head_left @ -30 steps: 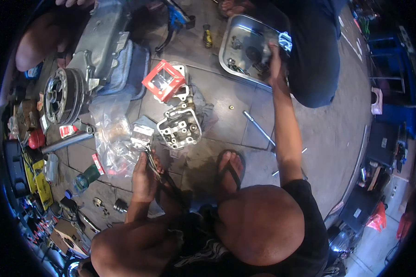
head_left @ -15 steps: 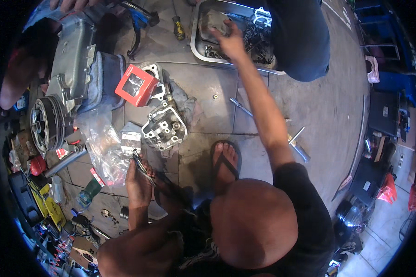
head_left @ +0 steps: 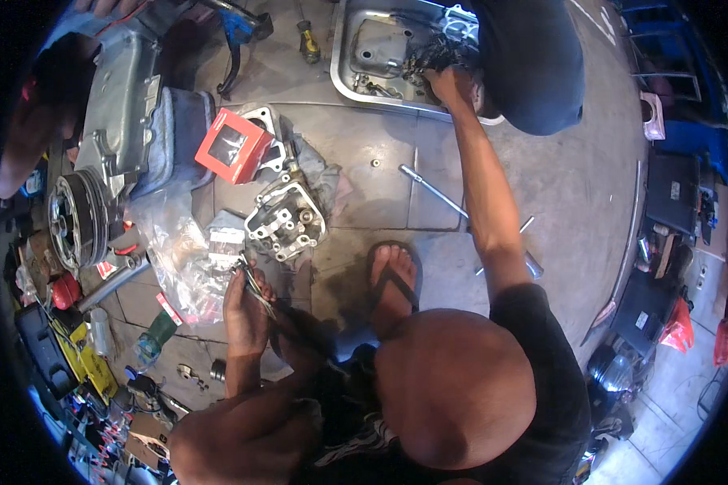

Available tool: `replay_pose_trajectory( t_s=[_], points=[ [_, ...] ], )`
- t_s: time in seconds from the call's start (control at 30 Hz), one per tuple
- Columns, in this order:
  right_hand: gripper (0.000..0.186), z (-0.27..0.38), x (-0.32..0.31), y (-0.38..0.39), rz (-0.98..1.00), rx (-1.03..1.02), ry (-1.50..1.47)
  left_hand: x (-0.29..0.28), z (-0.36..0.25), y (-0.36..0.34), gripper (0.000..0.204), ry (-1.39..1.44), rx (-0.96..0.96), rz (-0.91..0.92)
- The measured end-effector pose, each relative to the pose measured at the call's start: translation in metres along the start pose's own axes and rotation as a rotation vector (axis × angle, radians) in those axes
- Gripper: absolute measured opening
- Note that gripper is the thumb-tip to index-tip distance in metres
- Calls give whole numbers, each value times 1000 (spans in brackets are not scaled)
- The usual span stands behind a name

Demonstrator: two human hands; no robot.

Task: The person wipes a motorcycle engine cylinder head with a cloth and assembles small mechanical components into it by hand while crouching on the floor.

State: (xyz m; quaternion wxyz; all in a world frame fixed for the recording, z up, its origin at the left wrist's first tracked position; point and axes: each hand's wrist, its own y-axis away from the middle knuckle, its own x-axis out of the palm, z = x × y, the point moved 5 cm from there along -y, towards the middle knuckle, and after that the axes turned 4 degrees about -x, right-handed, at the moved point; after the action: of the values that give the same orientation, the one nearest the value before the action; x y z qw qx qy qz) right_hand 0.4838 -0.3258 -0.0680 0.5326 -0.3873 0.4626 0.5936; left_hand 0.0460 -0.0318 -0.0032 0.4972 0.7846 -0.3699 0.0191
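Observation:
My left hand [head_left: 247, 315] is closed around a few long thin metal rods [head_left: 255, 287], perhaps bolts or studs, beside a clear plastic bag [head_left: 179, 263]. My right arm stretches forward, and my right hand [head_left: 451, 85] dips into a metal tray [head_left: 340, 69] among a heap of dark bolts and small parts [head_left: 441, 55]. Its fingertips are hidden by the heap. Just ahead of my left hand lies an open cylinder head [head_left: 287, 222], with a red box [head_left: 233, 147] resting on a metal engine part behind it.
A ratchet wrench [head_left: 430, 190] lies under my right arm's left side. A yellow-handled screwdriver [head_left: 308, 42] is left of the tray. Another person's dark-trousered leg [head_left: 530, 65] stands by the tray. A large engine casing [head_left: 121, 105] fills the left side.
My right hand has moved right within the tray, from its left part to the heap of bolts. My left hand keeps hold of the rods.

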Motion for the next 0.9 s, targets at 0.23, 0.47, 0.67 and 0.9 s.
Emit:
replay_pose_trajectory(
  t_s=[0.23,0.47,0.67,0.9],
  points=[
    [64,-19,7,-8,-176,12,-62,-4,2,-1,26,12,11,-18],
    [37,-24,-9,46,-553,-3,-230,-1,4,-3,27,47,-14,-3],
    [9,116,-51,213,-537,-680,-753,-7,0,1,35,63,-20,81],
    [21,175,11,358,138,-1542,-663,16,-1,-1,37,156,17,-123]
  ],
)
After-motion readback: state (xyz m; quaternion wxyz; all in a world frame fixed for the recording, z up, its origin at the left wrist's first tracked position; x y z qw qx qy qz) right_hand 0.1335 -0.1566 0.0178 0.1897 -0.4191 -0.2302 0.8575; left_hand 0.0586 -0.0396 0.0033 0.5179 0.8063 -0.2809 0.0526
